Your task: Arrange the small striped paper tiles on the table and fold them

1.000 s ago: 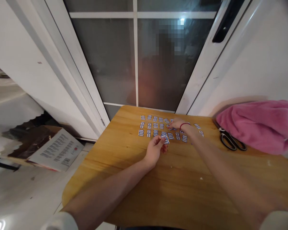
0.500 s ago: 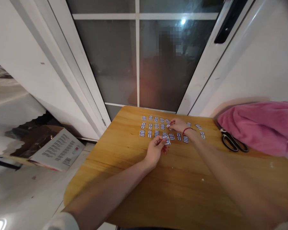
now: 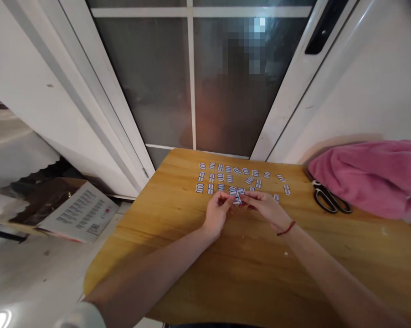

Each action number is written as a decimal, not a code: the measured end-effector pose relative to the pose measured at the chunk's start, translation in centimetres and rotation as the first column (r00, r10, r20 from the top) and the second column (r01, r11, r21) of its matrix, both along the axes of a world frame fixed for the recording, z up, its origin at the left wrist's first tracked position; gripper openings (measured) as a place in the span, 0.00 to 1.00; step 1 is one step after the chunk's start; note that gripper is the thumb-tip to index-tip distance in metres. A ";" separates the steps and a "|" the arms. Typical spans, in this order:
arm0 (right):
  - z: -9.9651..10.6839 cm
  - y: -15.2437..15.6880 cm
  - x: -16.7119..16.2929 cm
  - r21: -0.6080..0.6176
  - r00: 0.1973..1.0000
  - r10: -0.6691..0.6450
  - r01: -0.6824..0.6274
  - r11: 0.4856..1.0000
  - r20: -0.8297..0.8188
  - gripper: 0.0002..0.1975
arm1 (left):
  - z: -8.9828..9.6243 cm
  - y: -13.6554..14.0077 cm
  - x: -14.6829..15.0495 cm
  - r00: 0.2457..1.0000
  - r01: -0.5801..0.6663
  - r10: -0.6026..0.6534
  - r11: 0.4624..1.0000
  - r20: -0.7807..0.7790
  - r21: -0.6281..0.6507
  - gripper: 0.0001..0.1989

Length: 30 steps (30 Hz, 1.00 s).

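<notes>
Small white cards with blue markings (image 3: 220, 177) lie in uneven rows on the wooden table (image 3: 178, 278). Just above the near row, my left hand (image 3: 218, 212) pinches a few of these cards (image 3: 237, 197) between thumb and fingers. My right hand (image 3: 265, 207), with a red string bracelet (image 3: 286, 228) at its wrist, comes in from the other side and pinches the cards at their right edge. The two hands nearly meet, and their fingers cover part of the cards and of the near row.
Black-handled scissors (image 3: 330, 200) lie at the table's right, partly beneath a pink cloth (image 3: 366, 177). A glazed door (image 3: 192, 82) stands behind the table. An open cardboard box (image 3: 82, 214) sits on the floor to the left.
My right hand has come back from the middle of the laid-out rows to the cards in my left hand. My left hand has hardly moved. The view has shifted slightly.
</notes>
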State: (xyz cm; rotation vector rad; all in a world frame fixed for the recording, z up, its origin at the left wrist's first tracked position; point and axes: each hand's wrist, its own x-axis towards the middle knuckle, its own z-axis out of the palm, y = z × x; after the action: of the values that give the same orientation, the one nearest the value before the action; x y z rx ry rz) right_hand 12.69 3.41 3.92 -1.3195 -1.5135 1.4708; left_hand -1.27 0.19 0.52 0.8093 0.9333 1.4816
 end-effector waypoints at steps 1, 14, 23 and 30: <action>0.1 -0.1 0.0 -0.006 1.000 -0.006 0.006 1.000 0.007 0.17 | 0.0 0.0 0.0 1.000 -0.001 0.001 1.000 0.002 -0.001 0.17; 0.4 -1.4 -0.7 0.363 0.938 0.172 -0.279 0.889 0.302 0.16 | 0.2 0.1 0.0 0.996 0.023 -0.020 0.999 0.091 -0.032 0.17; 1.3 6.6 -0.3 0.455 0.756 -0.112 -0.261 0.851 0.645 0.13 | 0.6 -0.1 0.2 0.997 0.072 -0.071 0.997 0.044 -0.027 0.18; -0.8 14.3 -1.6 0.397 0.606 -0.213 -0.186 0.899 0.766 0.16 | 0.3 0.2 0.2 0.994 0.086 -0.082 0.995 0.072 -0.049 0.20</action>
State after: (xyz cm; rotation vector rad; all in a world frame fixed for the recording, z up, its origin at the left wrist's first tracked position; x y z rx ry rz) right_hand 11.10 17.71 3.16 -1.7805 -2.2070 0.3777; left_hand -1.10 0.42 0.85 0.7459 0.8718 1.3985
